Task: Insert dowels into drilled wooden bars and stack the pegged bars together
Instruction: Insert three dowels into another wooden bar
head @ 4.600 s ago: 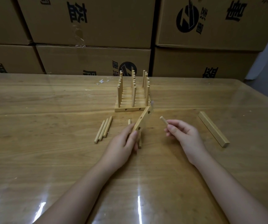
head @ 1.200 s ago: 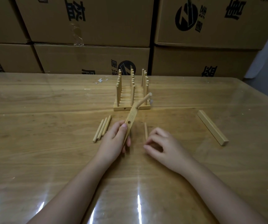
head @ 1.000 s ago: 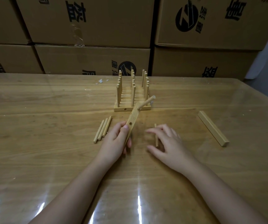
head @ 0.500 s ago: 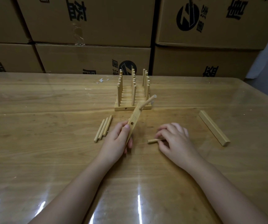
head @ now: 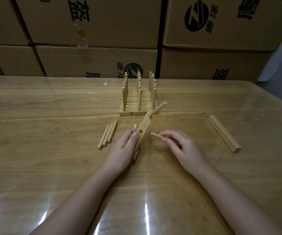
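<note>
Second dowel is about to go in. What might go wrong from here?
The dowel pinched by the right hand points at the middle hole at a slant, so it may jam. The left hand grips the tilted bar only at its near end; pushing may twist it. The bar's fitted peg hangs close to the pegged stack and might knock it.

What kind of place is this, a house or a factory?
Most likely a warehouse or small workshop: big printed cardboard boxes are stacked behind the wooden table, and pegged bars stand on it with loose dowels beside them.
</note>
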Tool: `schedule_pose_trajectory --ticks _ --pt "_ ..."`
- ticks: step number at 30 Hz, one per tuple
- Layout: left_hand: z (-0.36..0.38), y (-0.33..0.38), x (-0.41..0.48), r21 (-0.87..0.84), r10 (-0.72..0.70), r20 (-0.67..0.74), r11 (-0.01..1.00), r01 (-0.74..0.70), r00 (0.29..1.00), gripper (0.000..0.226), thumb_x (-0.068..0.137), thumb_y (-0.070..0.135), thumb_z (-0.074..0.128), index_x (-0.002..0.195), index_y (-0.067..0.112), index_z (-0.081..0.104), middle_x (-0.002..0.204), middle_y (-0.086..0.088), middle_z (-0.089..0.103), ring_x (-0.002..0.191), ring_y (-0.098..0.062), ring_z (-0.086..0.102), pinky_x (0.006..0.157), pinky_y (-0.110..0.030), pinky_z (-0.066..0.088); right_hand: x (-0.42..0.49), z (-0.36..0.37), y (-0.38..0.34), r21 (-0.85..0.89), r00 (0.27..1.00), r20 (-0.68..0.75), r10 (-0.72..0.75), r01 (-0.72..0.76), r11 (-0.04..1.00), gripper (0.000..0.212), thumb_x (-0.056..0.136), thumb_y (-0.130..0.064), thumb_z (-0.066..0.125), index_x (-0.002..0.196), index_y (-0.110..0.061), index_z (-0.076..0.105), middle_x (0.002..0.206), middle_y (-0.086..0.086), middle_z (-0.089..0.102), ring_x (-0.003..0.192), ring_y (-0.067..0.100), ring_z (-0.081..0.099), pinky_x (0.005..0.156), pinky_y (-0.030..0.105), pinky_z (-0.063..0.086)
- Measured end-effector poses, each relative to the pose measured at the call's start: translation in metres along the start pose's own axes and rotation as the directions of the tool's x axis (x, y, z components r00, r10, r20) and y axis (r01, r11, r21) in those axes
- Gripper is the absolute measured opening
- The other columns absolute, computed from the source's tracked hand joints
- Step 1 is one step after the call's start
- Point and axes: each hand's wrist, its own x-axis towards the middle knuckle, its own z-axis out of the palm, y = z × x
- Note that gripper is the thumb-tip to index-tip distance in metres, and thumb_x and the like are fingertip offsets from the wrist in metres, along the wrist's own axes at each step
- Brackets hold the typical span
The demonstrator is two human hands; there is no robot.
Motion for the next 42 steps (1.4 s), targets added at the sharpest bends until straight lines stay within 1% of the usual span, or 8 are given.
schedule_pose_trajectory --ticks 4,8,12,18,21,27,32,42 --pt "0.0 0.001 -0.002 0.066 0.012 0.026 0.998 -0.013 1.0 0.03 0.1 0.037 0.035 0.123 0.029 0.052 0.052 0.009 0.054 0.052 -0.003 0.051 0.069 -0.041 0.045 -0.001 0.003 -0.002 0.011 0.999 -0.053 0.009 -0.009 1.0 0.028 0.091 -0.011 0.053 0.114 -0.024 0.06 0.094 -0.018 0.055 0.082 0.003 0.055 0.069 0.015 0.045" --pt "0.0 0.003 -0.001 0.116 0.001 0.032 0.993 -0.005 0.999 0.03 0.1 0.037 0.036 0.123 0.027 0.054 0.058 0.009 0.057 0.058 -0.004 0.053 0.076 -0.041 0.047 -0.001 0.004 -0.001 0.023 0.998 -0.041 0.049 -0.048 0.999 0.028 0.091 -0.013 0.055 0.118 -0.02 0.059 0.094 -0.019 0.06 0.087 -0.006 0.058 0.075 0.008 0.045" --pt "0.0 0.005 -0.002 0.105 0.014 0.048 0.994 -0.019 0.999 0.022 0.1 0.032 0.037 0.098 0.022 0.056 0.056 0.008 0.054 0.058 -0.01 0.051 0.076 -0.047 0.046 0.0 0.003 -0.003 0.066 0.999 -0.017 0.041 -0.039 0.997 0.018 0.089 -0.019 0.059 0.105 -0.024 0.063 0.08 -0.015 0.065 0.07 -0.003 0.061 0.065 0.012 0.048" --pt "0.0 0.005 -0.003 0.103 -0.012 0.038 0.995 0.008 0.999 0.022 0.1 0.031 0.038 0.101 0.018 0.056 0.058 0.008 0.054 0.057 -0.009 0.049 0.074 -0.048 0.045 -0.002 0.002 -0.006 -0.029 0.999 -0.02 -0.033 0.032 0.999 0.016 0.087 -0.023 0.062 0.102 -0.022 0.067 0.075 -0.021 0.058 0.073 -0.005 0.057 0.062 0.01 0.041" --pt "0.0 0.006 -0.003 0.115 -0.003 0.04 0.993 -0.001 0.999 0.023 0.1 0.031 0.038 0.102 0.017 0.056 0.063 0.005 0.056 0.062 -0.014 0.053 0.076 -0.049 0.046 -0.002 0.0 -0.008 -0.1 0.992 -0.086 -0.091 0.082 0.992 0.015 0.086 -0.02 0.064 0.1 -0.019 0.069 0.084 -0.014 0.065 0.069 0.002 0.057 0.066 0.02 0.044" --pt "0.004 0.003 -0.003 0.261 0.039 0.044 0.964 -0.049 0.998 0.025 0.1 0.036 0.033 0.105 0.02 0.052 0.078 -0.002 0.062 0.077 -0.02 0.059 0.079 -0.048 0.047 -0.001 -0.001 -0.015 -0.273 0.963 -0.166 -0.21 0.159 0.949 0.013 0.081 -0.013 0.071 0.094 -0.013 0.072 0.077 -0.006 0.064 0.066 0.001 0.048 0.066 0.034 0.047" --pt "0.006 -0.002 -0.004 0.356 0.04 0.055 0.933 -0.057 0.998 0.026 0.1 0.038 0.031 0.109 0.021 0.049 0.082 -0.002 0.062 0.079 -0.022 0.059 0.079 -0.047 0.047 0.0 -0.001 -0.019 -0.369 0.95 -0.167 -0.262 0.186 0.91 0.013 0.081 -0.014 0.071 0.094 -0.013 0.072 0.072 -0.001 0.06 0.064 0.014 0.055 0.061 0.032 0.044" --pt "0.01 -0.003 -0.001 0.455 0.067 0.058 0.886 -0.086 0.996 0.031 0.101 0.036 0.029 0.118 0.018 0.046 0.089 -0.005 0.065 0.084 -0.027 0.061 0.078 -0.047 0.048 0.0 -0.001 -0.024 -0.504 0.932 -0.159 -0.326 0.207 0.839 0.013 0.081 -0.015 0.071 0.093 -0.014 0.072 0.072 0.001 0.056 0.065 0.015 0.054 0.062 0.024 0.034"
